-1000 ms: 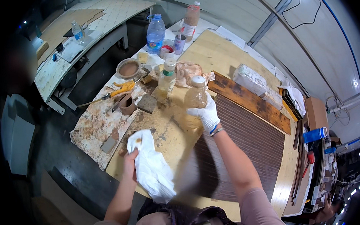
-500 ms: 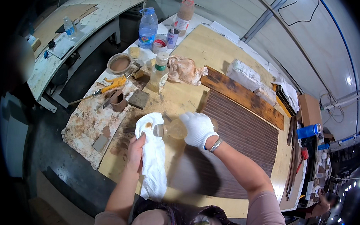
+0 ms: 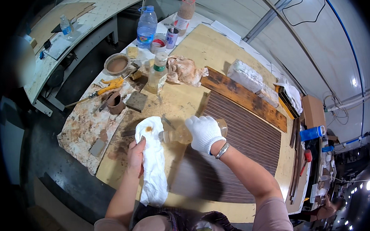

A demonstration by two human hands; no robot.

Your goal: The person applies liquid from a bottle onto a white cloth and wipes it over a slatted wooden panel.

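Note:
My bare left hand (image 3: 135,156) grips a folded white cloth (image 3: 153,174), thumb on its face, with the long end hanging toward me. A small brown wet spot marks the cloth's upper part. My right hand (image 3: 204,134), in a white knit glove, is wrapped round a clear plastic bottle (image 3: 177,136) holding pale yellowish liquid. The bottle lies nearly level, its mouth pointing left at the cloth's right edge; whether they touch I cannot tell. Below the bottle and my right forearm lies a dark brown ribbed panel (image 3: 248,141), its near left part smooth-looking and shaded.
A stained wooden strip (image 3: 244,98) and wrapped white blocks (image 3: 245,75) lie beyond the panel. Farther left are another bottle (image 3: 156,77), a crumpled rag (image 3: 185,70), a bowl (image 3: 117,64), a yellow-handled tool (image 3: 109,86) and a dirty cloth (image 3: 80,132). A person stands at far left.
The whole view has shifted slightly, moving the table things left in the picture. My hands keep their holds; the bottle's mouth stays by the cloth, and the brown spot looks a little larger.

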